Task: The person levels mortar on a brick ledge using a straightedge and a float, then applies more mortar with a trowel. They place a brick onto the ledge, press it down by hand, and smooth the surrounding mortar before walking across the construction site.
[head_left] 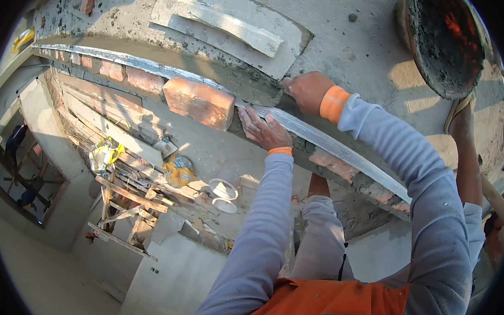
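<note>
A long metal straightedge (330,136) runs diagonally along the edge of a brick ledge. Against its outer side rests a loose brick (198,102). My left hand (265,129) lies on the straightedge and ledge face just right of the brick, fingers stretched out. Beyond the bar, my right hand (310,93) is closed low over the wet mortar strip (225,73); whatever its fingers hold is hidden. Past that hand, a large plastering float (231,30) lies handle up on the grey surface.
A bucket of mortar (451,38) stands at the upper right, close to a person's leg (464,146). Below the ledge are scrap timber (132,203), yellow bags (179,174) and a clear plastic container (224,187). A brick piece (88,3) lies at the top left.
</note>
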`<state>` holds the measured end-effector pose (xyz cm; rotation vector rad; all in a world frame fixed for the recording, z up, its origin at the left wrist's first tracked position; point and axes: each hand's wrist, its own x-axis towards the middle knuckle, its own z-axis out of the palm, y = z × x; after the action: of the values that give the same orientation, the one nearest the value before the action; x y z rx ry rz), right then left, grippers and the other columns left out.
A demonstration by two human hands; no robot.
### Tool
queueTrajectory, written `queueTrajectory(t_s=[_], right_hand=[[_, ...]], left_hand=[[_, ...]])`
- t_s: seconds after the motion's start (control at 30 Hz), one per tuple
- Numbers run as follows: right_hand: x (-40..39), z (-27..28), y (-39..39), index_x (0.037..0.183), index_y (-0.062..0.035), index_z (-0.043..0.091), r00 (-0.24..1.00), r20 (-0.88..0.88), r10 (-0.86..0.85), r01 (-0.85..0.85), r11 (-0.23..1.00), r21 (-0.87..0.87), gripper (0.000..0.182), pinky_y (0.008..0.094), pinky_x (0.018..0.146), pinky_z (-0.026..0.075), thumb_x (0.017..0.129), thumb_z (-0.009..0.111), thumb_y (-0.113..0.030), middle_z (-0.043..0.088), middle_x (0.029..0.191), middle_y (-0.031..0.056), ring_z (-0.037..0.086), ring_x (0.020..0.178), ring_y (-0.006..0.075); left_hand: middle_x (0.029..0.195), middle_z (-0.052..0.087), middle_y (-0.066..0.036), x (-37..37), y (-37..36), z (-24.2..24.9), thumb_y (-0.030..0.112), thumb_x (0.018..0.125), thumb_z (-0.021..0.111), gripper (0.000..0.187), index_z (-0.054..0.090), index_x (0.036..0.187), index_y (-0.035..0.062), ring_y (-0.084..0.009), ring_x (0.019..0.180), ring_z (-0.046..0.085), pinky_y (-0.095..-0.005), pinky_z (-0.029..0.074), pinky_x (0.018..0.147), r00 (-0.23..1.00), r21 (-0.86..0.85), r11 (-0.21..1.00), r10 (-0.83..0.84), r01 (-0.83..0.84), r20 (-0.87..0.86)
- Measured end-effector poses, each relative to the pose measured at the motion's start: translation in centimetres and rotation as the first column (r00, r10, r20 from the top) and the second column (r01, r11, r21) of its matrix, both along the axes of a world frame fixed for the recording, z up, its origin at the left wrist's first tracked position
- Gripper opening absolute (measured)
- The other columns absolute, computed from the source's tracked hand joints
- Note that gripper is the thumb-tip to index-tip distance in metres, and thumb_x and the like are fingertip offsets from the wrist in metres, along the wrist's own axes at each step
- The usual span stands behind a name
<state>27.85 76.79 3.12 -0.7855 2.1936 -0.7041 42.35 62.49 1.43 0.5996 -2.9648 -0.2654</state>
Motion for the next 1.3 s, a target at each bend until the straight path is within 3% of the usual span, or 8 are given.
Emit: queueTrajectory(t_s=[0.13, 0.2, 0.4, 0.53, 0.7, 0.87, 1.13, 1.3], right_hand=[[0.6, 3.0, 4.3, 0.094, -0.0041, 0.055, 0.999, -0.014, 0.044, -0.045, 0.997, -0.061, 0.022, 0.0464, 0.064, 0.050, 0.073, 0.057, -0.007, 0.064, 0.078, 0.0151, 0.063, 0.075, 0.0359], [1.7, 2.9, 4.4, 0.094, -0.0043, 0.054, 0.994, 0.074, -0.082, 0.084, 0.996, -0.021, 0.021, 0.0465, 0.064, 0.050, 0.074, 0.056, -0.008, 0.064, 0.077, 0.0153, 0.063, 0.075, 0.0359], [0.7, -1.5, 0.0, 0.095, -0.0045, 0.055, 0.999, 0.000, -0.051, 0.050, 0.997, 0.056, 0.020, 0.0448, 0.067, 0.051, 0.076, 0.056, -0.008, 0.065, 0.078, 0.0151, 0.064, 0.078, 0.0342], [1.9, 0.8, 1.8, 0.096, -0.0045, 0.056, 0.990, 0.020, -0.139, 0.132, 0.972, 0.194, 0.020, 0.0443, 0.069, 0.051, 0.076, 0.055, -0.007, 0.066, 0.081, 0.0163, 0.065, 0.079, 0.0345], [2.4, 0.0, 2.2, 0.096, -0.0030, 0.055, 0.990, 0.041, -0.133, 0.126, 0.981, 0.146, 0.021, 0.0442, 0.066, 0.051, 0.076, 0.054, -0.007, 0.065, 0.081, 0.0181, 0.064, 0.078, 0.0364], [0.1, -0.3, 1.0, 0.093, -0.0025, 0.054, 0.997, 0.006, 0.076, -0.077, 0.996, 0.035, 0.021, 0.0459, 0.064, 0.050, 0.073, 0.056, -0.006, 0.063, 0.077, 0.0187, 0.062, 0.075, 0.0376], [4.6, 1.9, 8.0, 0.089, -0.0045, 0.053, 0.991, 0.077, -0.106, 0.099, 0.991, 0.092, 0.018, 0.0458, 0.065, 0.050, 0.072, 0.058, -0.008, 0.064, 0.078, 0.0154, 0.063, 0.075, 0.0360], [5.4, -1.2, 6.7, 0.091, -0.0042, 0.051, 0.997, 0.083, 0.000, -0.005, 0.998, 0.062, 0.016, 0.0456, 0.062, 0.050, 0.076, 0.054, -0.007, 0.064, 0.077, 0.0159, 0.063, 0.073, 0.0362]], left_hand=[[0.144, 0.032, -0.022, -0.1, -0.2, -0.5, 0.037, 0.099, 0.028, 0.055, 0.032, 0.140, 0.0010, -0.0365, 0.132, 0.033, -0.0500, 0.024, 0.106, 0.998, 0.002, 1.000, -0.008, 0.008, -0.055], [0.144, 0.032, -0.022, 0.2, -0.2, -0.2, 0.037, 0.099, 0.028, 0.055, 0.032, 0.140, 0.0008, -0.0364, 0.132, 0.032, -0.0498, 0.024, 0.106, 0.999, 0.001, 1.000, -0.011, 0.011, -0.050], [0.144, 0.031, -0.023, -0.4, 0.1, 0.2, 0.040, 0.100, 0.025, 0.056, 0.031, 0.140, 0.0006, -0.0356, 0.133, 0.032, -0.0480, 0.024, 0.106, 1.000, 0.007, 1.000, 0.014, -0.014, -0.017], [0.144, 0.032, -0.022, -0.7, 0.1, 0.5, 0.040, 0.100, 0.025, 0.056, 0.031, 0.140, 0.0010, -0.0353, 0.133, 0.032, -0.0479, 0.024, 0.107, 1.000, 0.013, 1.000, 0.019, -0.018, -0.025], [0.143, 0.033, -0.020, -0.6, 0.0, 0.5, 0.035, 0.098, 0.031, 0.054, 0.032, 0.140, 0.0009, -0.0359, 0.133, 0.032, -0.0490, 0.025, 0.107, 0.999, 0.023, 1.000, 0.022, -0.021, -0.042], [0.146, 0.029, -0.021, -0.5, -0.2, 0.3, 0.036, 0.099, 0.027, 0.055, 0.029, 0.141, 0.0012, -0.0352, 0.134, 0.030, -0.0484, 0.022, 0.107, 0.999, 0.021, 1.000, -0.006, 0.007, -0.038], [0.145, 0.030, -0.021, -0.5, 0.0, 0.4, 0.033, 0.097, 0.032, 0.055, 0.029, 0.141, 0.0004, -0.0358, 0.134, 0.030, -0.0501, 0.022, 0.107, 1.000, 0.034, 0.999, 0.013, -0.012, -0.008], [0.144, 0.031, -0.021, -0.2, -0.1, -0.1, 0.033, 0.097, 0.031, 0.054, 0.031, 0.140, 0.0000, -0.0354, 0.133, 0.031, -0.0496, 0.023, 0.107, 1.000, 0.005, 1.000, -0.012, 0.012, 0.008]])
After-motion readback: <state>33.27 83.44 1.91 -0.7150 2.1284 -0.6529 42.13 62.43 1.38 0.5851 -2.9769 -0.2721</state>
